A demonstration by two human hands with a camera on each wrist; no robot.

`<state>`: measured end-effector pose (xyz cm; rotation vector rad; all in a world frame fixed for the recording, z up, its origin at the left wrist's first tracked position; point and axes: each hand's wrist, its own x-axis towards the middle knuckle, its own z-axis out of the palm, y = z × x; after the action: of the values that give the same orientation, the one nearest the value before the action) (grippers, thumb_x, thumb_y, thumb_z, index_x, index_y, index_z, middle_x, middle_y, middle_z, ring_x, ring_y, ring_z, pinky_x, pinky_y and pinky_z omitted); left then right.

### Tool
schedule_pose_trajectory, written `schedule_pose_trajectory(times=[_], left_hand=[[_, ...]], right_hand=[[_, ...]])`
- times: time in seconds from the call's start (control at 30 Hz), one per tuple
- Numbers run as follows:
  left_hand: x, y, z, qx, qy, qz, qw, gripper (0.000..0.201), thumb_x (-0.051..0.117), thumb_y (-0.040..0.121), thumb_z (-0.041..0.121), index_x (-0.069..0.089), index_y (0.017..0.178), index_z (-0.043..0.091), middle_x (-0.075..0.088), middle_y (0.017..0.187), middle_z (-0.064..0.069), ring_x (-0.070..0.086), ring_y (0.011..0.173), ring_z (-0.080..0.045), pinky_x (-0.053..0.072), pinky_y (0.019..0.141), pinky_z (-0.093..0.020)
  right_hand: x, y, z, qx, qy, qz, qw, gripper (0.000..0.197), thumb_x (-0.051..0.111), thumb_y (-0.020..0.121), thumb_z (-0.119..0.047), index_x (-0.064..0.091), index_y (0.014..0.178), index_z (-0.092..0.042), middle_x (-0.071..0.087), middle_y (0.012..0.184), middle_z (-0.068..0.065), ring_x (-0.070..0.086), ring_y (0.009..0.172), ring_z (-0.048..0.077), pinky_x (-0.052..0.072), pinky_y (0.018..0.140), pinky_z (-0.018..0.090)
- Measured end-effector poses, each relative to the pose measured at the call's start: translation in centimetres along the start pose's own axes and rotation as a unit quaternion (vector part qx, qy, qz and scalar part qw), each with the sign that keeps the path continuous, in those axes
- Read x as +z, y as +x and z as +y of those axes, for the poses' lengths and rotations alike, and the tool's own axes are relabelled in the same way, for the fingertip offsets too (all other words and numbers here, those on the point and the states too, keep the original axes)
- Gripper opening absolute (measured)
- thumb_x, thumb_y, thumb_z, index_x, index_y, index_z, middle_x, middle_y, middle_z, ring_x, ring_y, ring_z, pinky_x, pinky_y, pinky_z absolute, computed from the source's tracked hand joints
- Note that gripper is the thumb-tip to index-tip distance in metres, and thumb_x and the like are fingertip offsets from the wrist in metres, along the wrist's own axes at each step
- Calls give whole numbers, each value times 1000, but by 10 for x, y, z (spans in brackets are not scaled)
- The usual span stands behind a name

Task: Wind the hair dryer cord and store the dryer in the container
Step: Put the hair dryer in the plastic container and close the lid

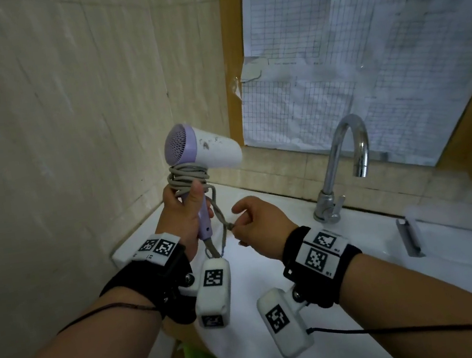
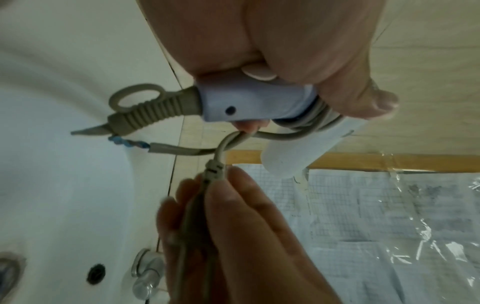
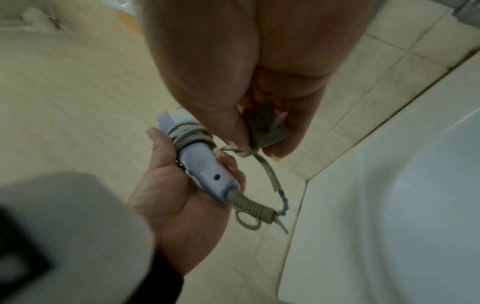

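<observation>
Dryer (image 1: pixel 203 150) upright over sink (image 1: pixel 366 297), left hand (image 1: pixel 185 213) clamped on handle, cord (image 1: pixel 187 178) mostly coiled round it; right hand (image 1: pixel 254 221) pinches plug (image 3: pixel 265 127), last turn and storing remain, container not identifiable
</observation>
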<state>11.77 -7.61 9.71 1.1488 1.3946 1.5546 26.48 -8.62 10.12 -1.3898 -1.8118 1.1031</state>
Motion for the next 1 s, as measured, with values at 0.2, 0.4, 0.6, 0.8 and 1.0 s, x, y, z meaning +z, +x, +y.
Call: schedule_pose_trajectory(times=[0.2, 0.4, 0.6, 0.8, 1.0], left_hand=[[-1, 3, -9, 72, 48, -17, 996, 73, 52, 58, 69, 39, 111, 21, 62, 72, -2, 58, 53, -17, 49, 50, -28], [17, 1, -4, 37, 74, -16, 996, 50, 45, 86, 52, 33, 123, 20, 64, 89, -10, 58, 56, -10, 46, 44, -21], [40, 0, -3, -27, -18, -12, 999, 56, 38, 90, 50, 31, 131, 12, 56, 95, -2, 52, 69, -10, 45, 52, -22], [81, -3, 7, -58, -180, -24, 982, 86, 59, 67, 65, 44, 128, 7, 65, 100, -11, 64, 83, -21, 54, 77, -38], [129, -20, 20, -102, -281, -120, 947, 71, 64, 70, 50, 46, 123, 6, 62, 105, -6, 63, 93, -21, 50, 81, -37]], right_hand=[[-22, -7, -13, 11, 245, -62, 967, 19, 53, 84, 6, 57, 81, -12, 59, 65, 13, 60, 54, 16, 53, 50, 23], [-23, -11, -11, -5, 247, -60, 967, 22, 52, 83, 7, 59, 83, -15, 56, 63, 9, 53, 48, 15, 50, 54, 27], [-33, -20, -6, -7, 298, -19, 954, 11, 49, 92, -22, 57, 88, -16, 61, 71, 6, 55, 61, 18, 47, 57, 27], [-54, -28, 15, 1, 271, 93, 958, 19, 45, 88, -3, 54, 97, -17, 57, 82, 4, 51, 66, 14, 45, 61, 24], [-77, -47, 43, -15, 147, 99, 984, 66, 66, 77, -4, 37, 135, -19, 44, 117, 3, 52, 86, 14, 47, 65, 21]])
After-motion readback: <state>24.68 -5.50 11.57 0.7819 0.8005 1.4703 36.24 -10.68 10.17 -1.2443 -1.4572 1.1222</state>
